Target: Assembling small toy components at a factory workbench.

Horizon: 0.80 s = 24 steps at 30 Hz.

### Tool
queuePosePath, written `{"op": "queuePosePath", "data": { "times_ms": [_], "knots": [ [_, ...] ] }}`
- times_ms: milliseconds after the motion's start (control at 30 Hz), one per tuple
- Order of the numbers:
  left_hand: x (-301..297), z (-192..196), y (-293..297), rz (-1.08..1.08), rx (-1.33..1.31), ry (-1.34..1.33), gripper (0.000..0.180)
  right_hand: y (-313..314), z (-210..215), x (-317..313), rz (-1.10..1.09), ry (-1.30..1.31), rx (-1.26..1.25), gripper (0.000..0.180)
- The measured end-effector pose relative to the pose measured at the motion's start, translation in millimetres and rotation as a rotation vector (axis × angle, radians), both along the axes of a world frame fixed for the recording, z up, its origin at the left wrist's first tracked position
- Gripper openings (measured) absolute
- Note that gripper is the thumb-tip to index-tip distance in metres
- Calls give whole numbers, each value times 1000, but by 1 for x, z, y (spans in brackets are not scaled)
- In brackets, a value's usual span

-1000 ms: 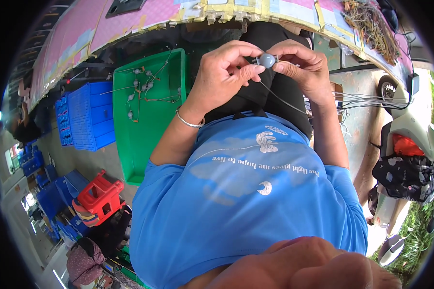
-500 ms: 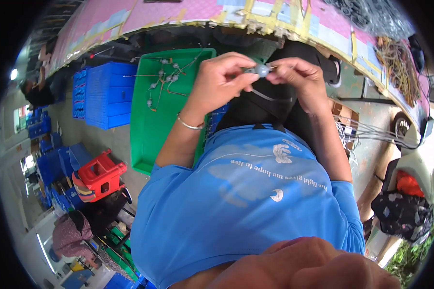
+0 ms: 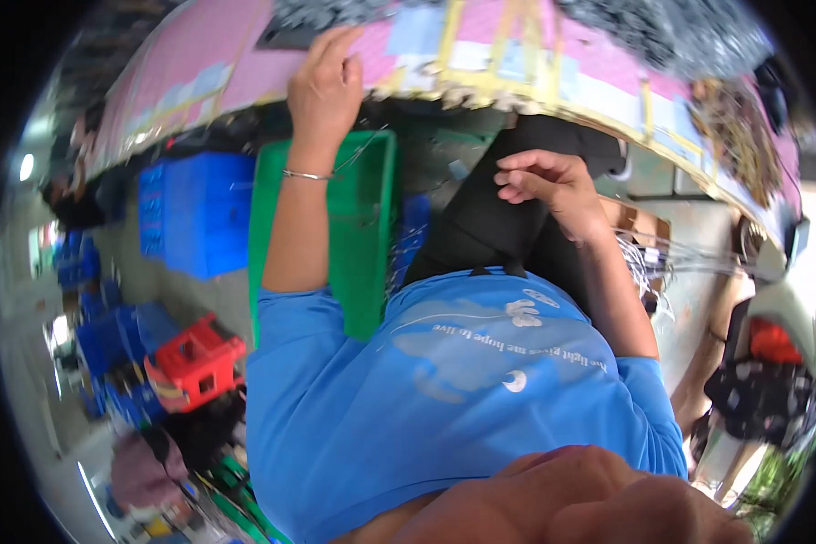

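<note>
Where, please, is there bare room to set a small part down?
Bare: the pink tabletop left of the left hand, and the near part of the green tray, between the left forearm and the tray's right wall. Crowded: the tabletop's right end, with a grey heap and wire bundle.

surface (image 3: 195, 54), 12 o'clock: 1 | green tray (image 3: 358, 263), 10 o'clock: 1 | bracelet (image 3: 306, 174): 1 | shirt (image 3: 462, 408): 1 | wire bundle (image 3: 737, 145), 2 o'clock: 1 | gray parts (image 3: 680, 36): too blurred to count
</note>
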<state>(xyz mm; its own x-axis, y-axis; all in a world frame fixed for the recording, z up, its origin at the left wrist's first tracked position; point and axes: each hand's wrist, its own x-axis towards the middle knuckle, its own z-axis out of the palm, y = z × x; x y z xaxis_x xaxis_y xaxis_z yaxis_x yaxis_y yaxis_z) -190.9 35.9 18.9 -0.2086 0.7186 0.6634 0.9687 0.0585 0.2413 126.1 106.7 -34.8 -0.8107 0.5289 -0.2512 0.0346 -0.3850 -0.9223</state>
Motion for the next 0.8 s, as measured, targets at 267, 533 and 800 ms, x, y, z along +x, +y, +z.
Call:
{"op": "queuePosePath", "data": {
  "times_ms": [267, 533, 800],
  "knots": [
    [-23, 4, 83, 5, -401, 296, 24, 64, 43, 65, -552, -260, 647, 21],
    [21, 9, 64, -106, -308, -275, 21, 135, 46, 103, -906, -1140, 1474, 22],
    [96, 1, 28, -605, -144, -1692, 26, 91, 25, 49, -900, -558, 1407, 13]
  ]
}}
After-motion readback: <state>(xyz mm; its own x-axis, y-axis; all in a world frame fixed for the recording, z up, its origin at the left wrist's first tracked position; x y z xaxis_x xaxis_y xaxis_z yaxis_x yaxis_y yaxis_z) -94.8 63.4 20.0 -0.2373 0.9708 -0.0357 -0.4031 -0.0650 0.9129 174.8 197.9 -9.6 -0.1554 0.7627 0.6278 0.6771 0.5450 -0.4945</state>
